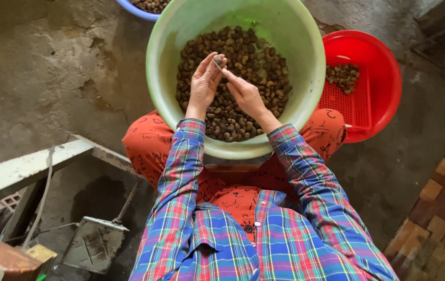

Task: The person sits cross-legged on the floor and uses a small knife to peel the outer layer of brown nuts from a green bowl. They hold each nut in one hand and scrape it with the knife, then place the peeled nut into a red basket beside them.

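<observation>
— Plaid sleeves (295, 208) fill the bottom of the view, cut off at the shoulders. What's in the grip?

— Left hand (201, 86) pinches one small nut (217, 60) between thumb and fingertips, held above the heap. Right hand (246, 93) has its fingers curled narrow around something thin that touches the nut; too small to make out.

— And around them?

— Both hands hover over a pale green tub (305, 57) of brown nuts (253, 57), wrists angled inward. A red basket (373, 57) sits just beside, partly hidden by the tub. A blue bowl (129, 8) is cropped at the top.
</observation>
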